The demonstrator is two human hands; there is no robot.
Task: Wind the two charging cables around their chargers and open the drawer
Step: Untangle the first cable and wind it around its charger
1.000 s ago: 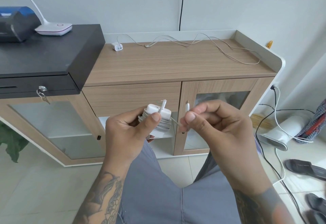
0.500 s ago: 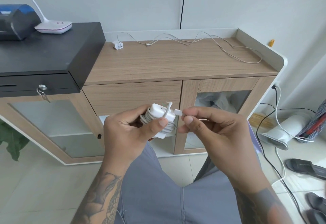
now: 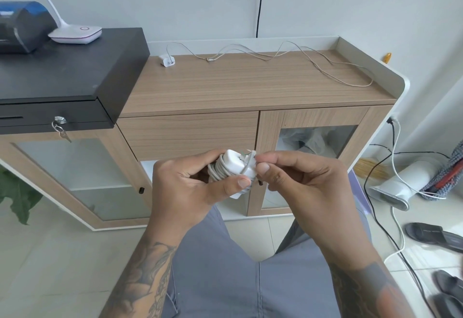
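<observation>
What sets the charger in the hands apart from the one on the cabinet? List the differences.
The charger in the hands has its cable coiled around it; the charger on the cabinet has its cable trailing loose across the top. The first is held up in front of the drawer, gripped by the left hand while the right hand pinches the cable's end; the second lies untouched near the back wall. Both are white.

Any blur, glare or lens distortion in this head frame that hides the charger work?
Head view: even daylight, no glare; the wide lens bows the cabinet edges; the left hand and right hand look sharp, but the cable end at the charger is slightly smeared.
</observation>
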